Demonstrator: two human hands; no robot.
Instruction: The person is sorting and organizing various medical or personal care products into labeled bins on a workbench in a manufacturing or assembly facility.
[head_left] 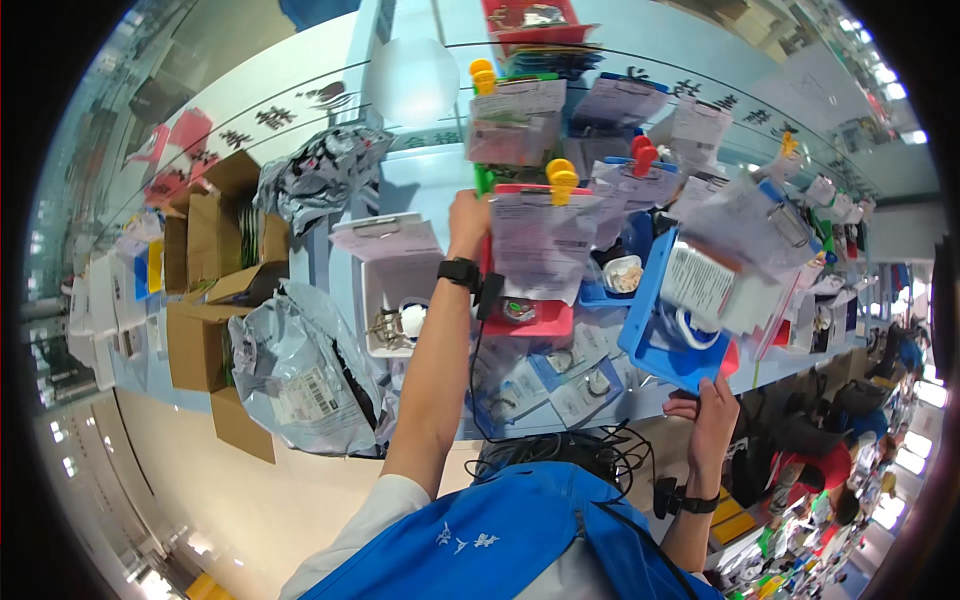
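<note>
Blue tray (672, 368) and red tray (550, 322): both look plastic, smooth, faintly glossy. Yellow clip (562, 176) appears smooth plastic; printed sheet (543, 245), matt paper. Grey mailing bag (275, 350) is crumpled, glossy plastic film. Brown carton (193, 345): matt cardboard. Blue vest (520, 525): matt cloth.

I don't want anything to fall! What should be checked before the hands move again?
1. Right grip at the blue tray's near edge: ok.
2. Right grip firm enough: cannot tell.
3. White round item inside the blue tray: ok.
4. Yellow clip on the papers: ok.
5. Table clear beside the blue tray: not ok, small packets lie there.
6. Left grip holding something: cannot tell, fingertips hidden.
</note>
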